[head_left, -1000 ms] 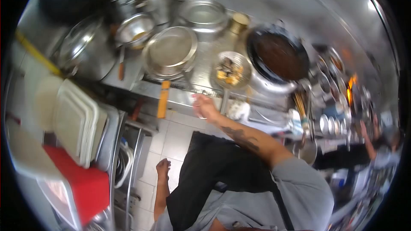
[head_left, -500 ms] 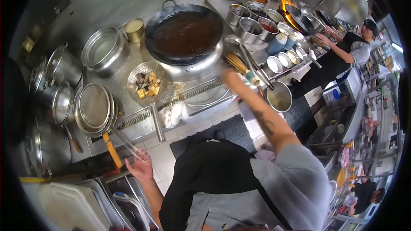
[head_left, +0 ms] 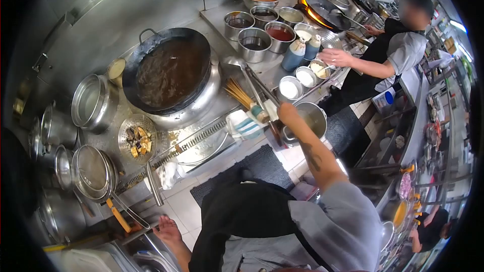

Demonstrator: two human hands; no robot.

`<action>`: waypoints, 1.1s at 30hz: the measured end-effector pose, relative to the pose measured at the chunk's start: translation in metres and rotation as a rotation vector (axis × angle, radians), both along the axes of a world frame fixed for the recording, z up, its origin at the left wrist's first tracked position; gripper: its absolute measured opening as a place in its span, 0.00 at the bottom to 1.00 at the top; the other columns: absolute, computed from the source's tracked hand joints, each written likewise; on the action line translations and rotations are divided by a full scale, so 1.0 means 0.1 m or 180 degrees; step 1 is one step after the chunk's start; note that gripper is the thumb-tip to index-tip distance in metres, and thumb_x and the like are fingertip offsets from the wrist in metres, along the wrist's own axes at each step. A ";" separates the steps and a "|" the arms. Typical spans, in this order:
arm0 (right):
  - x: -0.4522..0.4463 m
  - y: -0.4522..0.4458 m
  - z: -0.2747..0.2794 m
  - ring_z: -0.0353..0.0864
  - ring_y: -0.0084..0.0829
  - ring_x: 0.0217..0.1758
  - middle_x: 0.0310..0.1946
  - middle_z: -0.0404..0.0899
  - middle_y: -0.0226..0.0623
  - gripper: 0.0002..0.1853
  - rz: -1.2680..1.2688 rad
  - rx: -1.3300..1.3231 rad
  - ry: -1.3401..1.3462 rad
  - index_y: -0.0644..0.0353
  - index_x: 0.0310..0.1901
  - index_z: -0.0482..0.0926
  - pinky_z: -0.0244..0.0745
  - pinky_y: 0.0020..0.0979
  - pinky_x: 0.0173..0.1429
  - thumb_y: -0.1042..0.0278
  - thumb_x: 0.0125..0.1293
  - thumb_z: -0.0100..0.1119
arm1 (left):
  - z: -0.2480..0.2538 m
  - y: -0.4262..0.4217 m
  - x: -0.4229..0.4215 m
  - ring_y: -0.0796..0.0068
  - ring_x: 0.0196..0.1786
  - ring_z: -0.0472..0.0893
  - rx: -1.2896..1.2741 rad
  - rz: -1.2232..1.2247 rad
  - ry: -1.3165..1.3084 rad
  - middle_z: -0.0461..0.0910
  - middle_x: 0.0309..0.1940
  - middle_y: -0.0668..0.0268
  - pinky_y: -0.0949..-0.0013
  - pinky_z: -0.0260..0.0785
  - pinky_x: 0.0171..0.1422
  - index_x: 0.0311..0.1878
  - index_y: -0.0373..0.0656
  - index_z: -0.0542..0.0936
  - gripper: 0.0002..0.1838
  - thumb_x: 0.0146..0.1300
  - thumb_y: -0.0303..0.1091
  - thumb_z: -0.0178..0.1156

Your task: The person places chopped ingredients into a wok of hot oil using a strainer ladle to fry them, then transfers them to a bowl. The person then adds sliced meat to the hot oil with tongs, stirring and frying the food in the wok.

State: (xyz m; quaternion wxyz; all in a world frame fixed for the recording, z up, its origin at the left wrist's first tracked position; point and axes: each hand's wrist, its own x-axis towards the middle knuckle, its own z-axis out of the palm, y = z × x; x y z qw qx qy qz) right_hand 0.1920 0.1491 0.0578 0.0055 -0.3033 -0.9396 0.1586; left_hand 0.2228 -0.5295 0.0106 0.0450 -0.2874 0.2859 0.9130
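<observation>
My right hand (head_left: pixel 288 112) is closed at the front edge of the counter, at the handle of a long metal utensil (head_left: pixel 259 83) whose head lies near the sauce pots. A bamboo brush (head_left: pixel 244 95) and a striped cloth (head_left: pixel 243 125) lie just left of it, and a metal pot (head_left: pixel 311 121) stands on its right. Low at the left, my left hand (head_left: pixel 167 229) is open and holds nothing, near the wire handle of a strainer (head_left: pixel 92 170). A perforated ladle (head_left: pixel 137 138) with fried pieces rests between the strainer and a large wok (head_left: pixel 166 73) of dark liquid.
Sauce pots (head_left: pixel 254 44) and white bowls (head_left: pixel 290 88) stand at the back right, beside two squeeze bottles (head_left: pixel 294 55). Flames rise around a second wok (head_left: pixel 327 12), where a co-worker (head_left: pixel 403 50) stands. A black mat (head_left: pixel 247 171) covers part of the floor.
The view has swung right. My right hand has moved from near the strainers to the utensil handle right of the large wok and closed. My left hand has moved away from the strainer handle, fingers apart.
</observation>
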 end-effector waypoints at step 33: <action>-1.41 -2.75 2.11 0.74 0.30 0.14 0.11 0.72 0.39 0.18 0.2231 -0.0743 -0.2198 0.70 0.26 0.77 0.68 0.33 0.23 0.59 0.57 0.58 | 0.20 0.04 -1.11 0.76 0.32 0.78 -0.0795 -0.1760 -0.0075 0.78 0.34 0.62 0.75 0.73 0.32 0.44 0.40 0.71 0.11 0.65 0.36 0.50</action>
